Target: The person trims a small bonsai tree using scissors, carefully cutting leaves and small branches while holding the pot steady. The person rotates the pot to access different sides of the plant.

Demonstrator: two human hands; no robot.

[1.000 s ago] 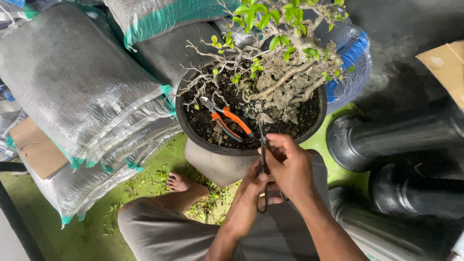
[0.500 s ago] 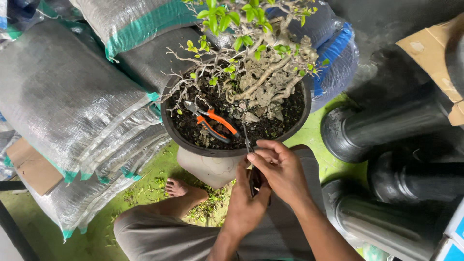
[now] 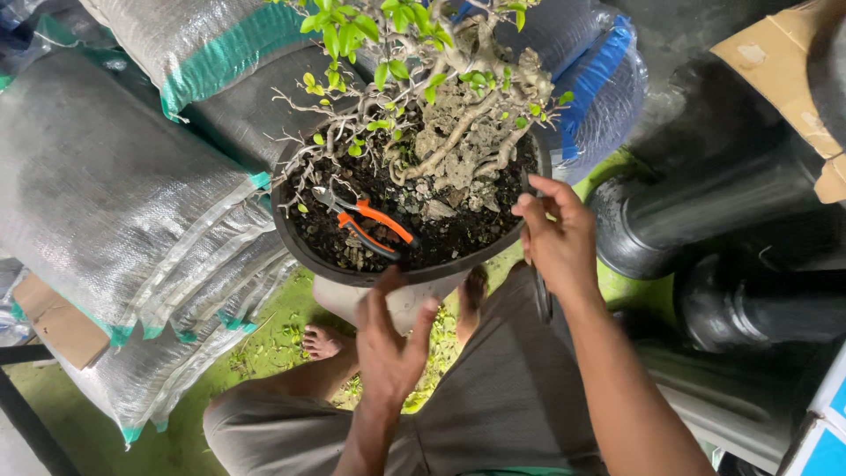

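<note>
Two hands, near the body. Left hand [image 3: 388, 339] spread open, fingers up against the near rim of the one round black pot [image 3: 304, 251]. Right hand [image 3: 557, 236] on the right rim, fingers curled around a dark tool [image 3: 539, 295] that hangs down past the wrist; hard to tell what kind of tool. Two bare feet [image 3: 324, 341] below the pot, on green floor [image 3: 264, 353].

Inside the pot: dark soil, one small gnarly tree [image 3: 441, 132] with little green leaves and many bare twigs, and one pair of orange-handled pliers [image 3: 368, 225] lying flat on the soil, left of the trunk.

Further off on the left, several grey woven sacks [image 3: 115, 185] stacked, with green edges. One sack with a blue stripe [image 3: 599, 84] behind the pot. On the right, two big black pipes [image 3: 705, 211] lying down. One brown cardboard box [image 3: 784, 62] at the far right corner.
</note>
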